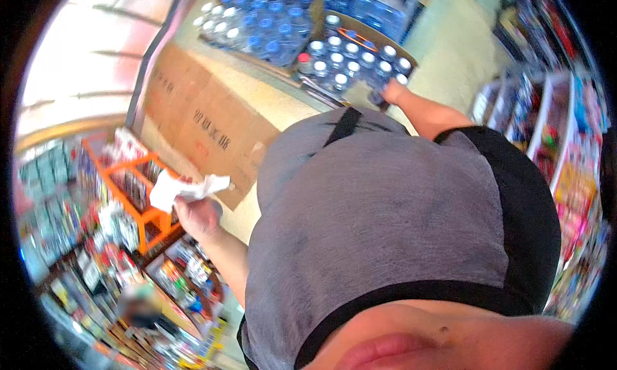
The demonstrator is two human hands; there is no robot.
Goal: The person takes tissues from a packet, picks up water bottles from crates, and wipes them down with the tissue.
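Observation:
At the left, my left hand point(199, 217) is closed around a crumpled white cloth or tissue point(177, 189), which spreads out above the fingers. My right hand point(393, 92) reaches down to the near edge of a carton of bottles with white caps point(352, 67). One bottle there has a red cap point(304, 58). A greyish, blurred item point(361, 95) lies beside my right fingers; whether I grip it cannot be made out. The fingertips are partly hidden and smeared.
Packs of blue-capped bottles point(273, 26) stand beyond the carton. A flattened cardboard sheet point(209, 129) lies on the floor. At the left is an orange-framed rack point(138, 200) with crowded goods. White shelves point(546, 119) full of packets line the right.

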